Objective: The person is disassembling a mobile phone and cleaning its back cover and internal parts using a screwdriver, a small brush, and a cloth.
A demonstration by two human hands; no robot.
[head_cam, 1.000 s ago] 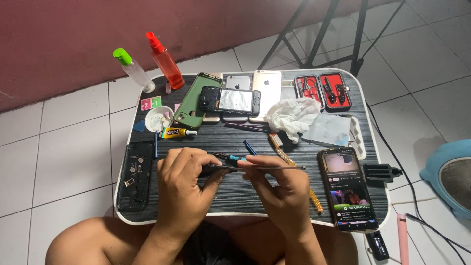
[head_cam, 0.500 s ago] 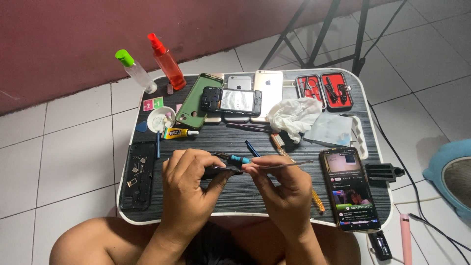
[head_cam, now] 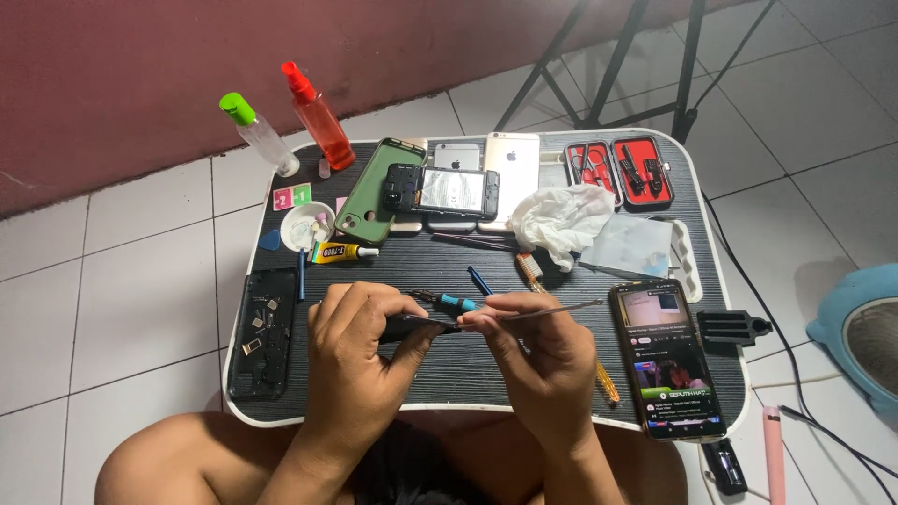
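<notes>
My left hand (head_cam: 360,351) grips a small dark flat part (head_cam: 412,327) over the front middle of a black lap table (head_cam: 449,257). My right hand (head_cam: 543,360) pinches thin metal tweezers (head_cam: 552,310), their tip meeting the dark part's right end. Just behind my fingers lies a small screwdriver with a blue collar (head_cam: 447,300). An opened phone with its inner parts bare (head_cam: 440,194) rests at the back middle, on top of other phones.
A lit phone (head_cam: 669,360) lies at the right front. A dark phone frame (head_cam: 264,332) sits at the left edge. A glue tube (head_cam: 341,252), a white dish (head_cam: 307,225), two spray bottles (head_cam: 316,117), crumpled tissue (head_cam: 561,217) and a red tool case (head_cam: 619,171) fill the back.
The view has shifted slightly. My hands stay together at the table's front, with the tweezers still at the dark part.
</notes>
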